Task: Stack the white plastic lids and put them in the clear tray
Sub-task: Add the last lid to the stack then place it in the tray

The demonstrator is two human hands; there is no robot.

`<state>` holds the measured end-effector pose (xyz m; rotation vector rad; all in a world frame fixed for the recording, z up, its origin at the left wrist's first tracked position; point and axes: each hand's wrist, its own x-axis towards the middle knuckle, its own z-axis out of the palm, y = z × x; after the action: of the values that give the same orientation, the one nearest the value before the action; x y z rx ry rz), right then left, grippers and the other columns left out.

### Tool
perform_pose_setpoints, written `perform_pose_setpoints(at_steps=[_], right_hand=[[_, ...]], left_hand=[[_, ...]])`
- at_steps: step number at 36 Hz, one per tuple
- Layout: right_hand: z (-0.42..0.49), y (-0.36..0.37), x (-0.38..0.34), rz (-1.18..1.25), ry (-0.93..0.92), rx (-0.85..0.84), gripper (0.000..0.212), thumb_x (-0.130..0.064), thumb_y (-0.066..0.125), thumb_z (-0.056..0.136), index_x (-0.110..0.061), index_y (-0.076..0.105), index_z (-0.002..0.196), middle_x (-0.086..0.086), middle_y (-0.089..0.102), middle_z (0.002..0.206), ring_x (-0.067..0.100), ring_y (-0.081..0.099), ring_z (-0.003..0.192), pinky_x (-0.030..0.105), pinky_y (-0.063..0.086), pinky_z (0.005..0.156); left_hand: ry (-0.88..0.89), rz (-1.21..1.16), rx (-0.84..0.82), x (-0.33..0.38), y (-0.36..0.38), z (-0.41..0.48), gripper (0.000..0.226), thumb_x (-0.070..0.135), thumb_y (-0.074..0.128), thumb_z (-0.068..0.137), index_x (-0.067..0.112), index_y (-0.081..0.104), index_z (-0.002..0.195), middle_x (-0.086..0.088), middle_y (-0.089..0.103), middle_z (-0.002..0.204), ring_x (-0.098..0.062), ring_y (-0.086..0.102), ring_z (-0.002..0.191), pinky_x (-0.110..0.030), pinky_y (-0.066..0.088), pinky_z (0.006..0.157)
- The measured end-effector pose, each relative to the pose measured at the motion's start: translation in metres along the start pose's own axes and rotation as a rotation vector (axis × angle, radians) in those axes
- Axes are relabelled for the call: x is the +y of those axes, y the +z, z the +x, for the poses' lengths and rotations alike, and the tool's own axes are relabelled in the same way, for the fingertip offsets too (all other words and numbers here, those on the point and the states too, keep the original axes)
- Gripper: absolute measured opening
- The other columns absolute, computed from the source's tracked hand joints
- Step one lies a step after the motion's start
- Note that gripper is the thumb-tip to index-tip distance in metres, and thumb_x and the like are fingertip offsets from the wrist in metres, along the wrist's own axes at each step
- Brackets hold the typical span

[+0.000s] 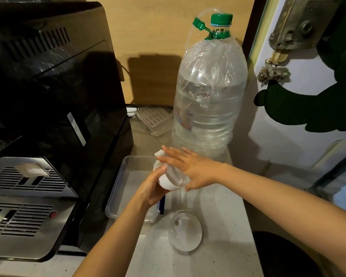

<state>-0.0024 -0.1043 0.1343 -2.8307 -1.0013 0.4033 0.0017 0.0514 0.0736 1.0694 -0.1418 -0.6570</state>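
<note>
A stack of white plastic lids [171,179] is held tilted above the clear tray [116,188], which lies on the pale counter beside the black machine. My left hand [153,188] grips the stack from below and from the left. From the right, my right hand [190,166] lies flat over the top of the stack with its fingers spread. A bit of crumpled white plastic [159,153] pokes out past the fingertips. The part of the stack under my right palm is hidden.
A black coffee machine [48,116] with a metal drip grille fills the left. A big clear water bottle [208,92] with a green cap stands behind the tray. A clear round lid [185,230] lies on the counter [218,246] nearer me. A white door is at right.
</note>
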Motion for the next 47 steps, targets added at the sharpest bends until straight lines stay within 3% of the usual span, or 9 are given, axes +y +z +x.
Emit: perform_pose_setpoints(at_steps=[5,8,12,15,20,24,31,44,47], right_hand=[[-0.008,0.007,0.003,0.153,0.042,0.071,0.120,-0.026,0.078,0.069,-0.047,-0.026,0.126,-0.002,-0.023,0.157,0.017,-0.011,0.146,0.042,0.002,0.119],[-0.016,0.020,0.005,0.308,0.135,0.108,0.122,-0.033,0.077,0.070,-0.046,-0.029,0.128,-0.002,-0.023,0.157,0.016,-0.008,0.146,0.034,0.005,0.118],[-0.032,0.045,-0.001,0.565,0.282,0.137,0.122,-0.033,0.076,0.073,-0.032,-0.025,0.141,-0.004,-0.019,0.157,0.013,-0.005,0.146,0.021,0.007,0.109],[-0.042,0.068,-0.009,0.647,0.364,0.084,0.122,-0.036,0.076,0.072,-0.026,-0.024,0.142,-0.002,-0.019,0.158,0.013,-0.007,0.146,0.022,0.008,0.113],[-0.046,0.114,-0.030,0.596,0.494,-0.019,0.119,-0.047,0.075,0.069,-0.025,-0.014,0.146,0.003,-0.010,0.160,0.019,0.000,0.147,0.036,0.016,0.120],[-0.045,0.140,-0.050,0.512,0.554,-0.047,0.114,-0.051,0.071,0.068,-0.024,-0.005,0.147,0.006,-0.006,0.160,0.021,0.004,0.148,0.036,0.022,0.116],[-0.039,0.153,-0.068,0.443,0.632,-0.015,0.108,-0.051,0.070,0.069,-0.021,0.003,0.147,0.009,-0.001,0.160,0.027,0.008,0.146,0.038,0.026,0.114],[-0.037,0.148,-0.063,0.504,0.713,0.093,0.095,-0.042,0.072,0.066,-0.021,0.018,0.142,0.005,0.023,0.151,0.025,0.028,0.136,0.038,0.044,0.095],[-0.040,0.134,-0.055,0.527,0.731,0.116,0.103,-0.043,0.072,0.068,-0.020,0.009,0.146,0.003,0.010,0.157,0.025,0.020,0.141,0.040,0.040,0.101]], left_hand=[[-0.020,-0.027,0.069,-0.008,-0.006,-0.007,0.105,0.053,0.084,0.030,0.018,0.049,0.123,-0.011,0.059,0.116,-0.026,0.059,0.104,-0.037,0.056,0.078],[-0.033,-0.055,0.098,-0.017,-0.010,-0.015,0.102,0.054,0.085,0.023,0.020,0.051,0.114,-0.009,0.056,0.109,-0.024,0.055,0.100,-0.039,0.050,0.082],[-0.051,-0.071,0.125,-0.027,-0.012,-0.027,0.106,0.054,0.085,0.017,0.021,0.049,0.112,-0.008,0.054,0.104,-0.023,0.053,0.095,-0.039,0.045,0.083],[-0.051,-0.068,0.143,-0.031,-0.013,-0.035,0.109,0.055,0.084,0.014,0.021,0.049,0.112,-0.006,0.056,0.100,-0.020,0.054,0.090,-0.033,0.046,0.075],[-0.058,-0.069,0.167,-0.033,-0.016,-0.044,0.109,0.056,0.083,0.011,0.023,0.049,0.109,-0.006,0.057,0.097,-0.021,0.054,0.086,-0.032,0.044,0.067],[-0.057,-0.078,0.180,-0.036,-0.019,-0.048,0.102,0.056,0.084,0.013,0.023,0.052,0.105,-0.006,0.057,0.096,-0.021,0.055,0.085,-0.029,0.050,0.060],[-0.078,-0.126,0.205,-0.042,-0.021,-0.053,0.107,0.050,0.086,0.014,0.020,0.050,0.110,-0.008,0.056,0.103,-0.024,0.054,0.095,-0.040,0.044,0.083],[-0.078,-0.094,0.213,-0.038,-0.024,-0.055,0.116,0.053,0.086,0.017,0.020,0.044,0.120,-0.008,0.056,0.105,-0.024,0.055,0.094,-0.036,0.050,0.071],[-0.057,-0.075,0.195,-0.034,-0.023,-0.052,0.101,0.054,0.085,0.017,0.023,0.051,0.107,-0.008,0.055,0.102,-0.023,0.054,0.091,-0.037,0.044,0.073]])
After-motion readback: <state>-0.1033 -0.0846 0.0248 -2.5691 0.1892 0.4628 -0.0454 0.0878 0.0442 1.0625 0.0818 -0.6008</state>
